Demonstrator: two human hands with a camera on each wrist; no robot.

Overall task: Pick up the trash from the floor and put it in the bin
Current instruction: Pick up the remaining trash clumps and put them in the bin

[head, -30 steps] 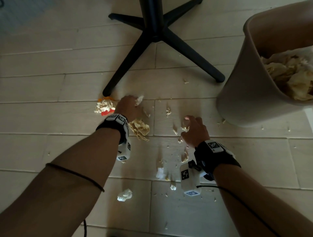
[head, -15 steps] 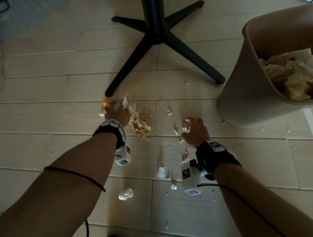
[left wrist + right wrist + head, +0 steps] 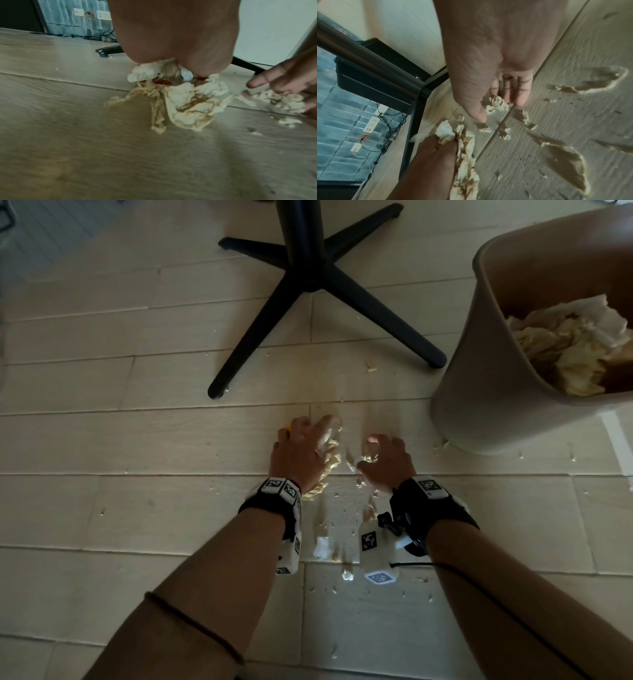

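My left hand (image 3: 310,436) is low on the floor and grips a wad of stained crumpled paper (image 3: 188,100) with an orange bit in it; the paper trails out under the palm toward the wrist. Just to its right, my right hand (image 3: 375,453) rests its straight fingers on the floor around a small paper scrap (image 3: 496,104), which lies between thumb and fingers. More torn scraps (image 3: 505,134) lie beside it. The beige bin (image 3: 479,392) stands tilted at the right with crumpled paper inside (image 3: 575,344).
A black star-shaped chair base (image 3: 308,278) stands just beyond my hands. Small scraps (image 3: 322,546) and crumbs dot the pale plank floor between my wrists. Wall sockets and cables (image 3: 96,33) are far off.
My left hand has slid right with its paper wad, ending next to my right hand. The right hand has stayed almost where it was.
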